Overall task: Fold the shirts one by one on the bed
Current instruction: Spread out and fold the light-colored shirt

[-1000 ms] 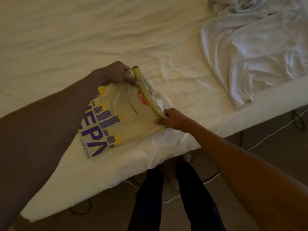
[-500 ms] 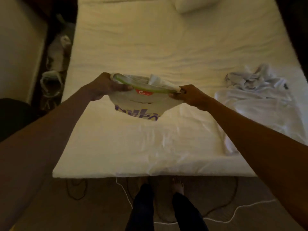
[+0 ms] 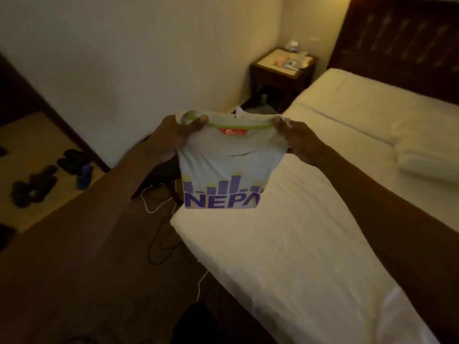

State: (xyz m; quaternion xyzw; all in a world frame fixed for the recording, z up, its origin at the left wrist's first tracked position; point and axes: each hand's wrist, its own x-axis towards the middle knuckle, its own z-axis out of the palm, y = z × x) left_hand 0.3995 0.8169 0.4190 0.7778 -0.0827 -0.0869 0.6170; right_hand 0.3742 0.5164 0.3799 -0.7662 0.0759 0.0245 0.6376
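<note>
Whereas a second ago the folded white T-shirt with purple NEPA lettering and a green-trimmed collar [image 3: 223, 167] lay at the edge of the white-sheeted bed [image 3: 298, 256], it now hangs in the air, its lower edge seemingly just above the bed's near corner. The left hand [image 3: 178, 131] pinches one end of the collar with the thumb in front. The right hand [image 3: 295, 135] pinches the other end, so both hands are closed on the cloth and the packet hangs flat between them, print facing the person. The view has swung as well: the crumpled white garments that lay beside the shirt are out of frame, and a dark wooden nightstand [image 3: 280, 70] and a white pillow [image 3: 427, 157] show instead. This suggests that this shirt's folding is finished and it is being carried to a resting place, probably further up the bed. The other shirts are likely yet to be folded.
</note>
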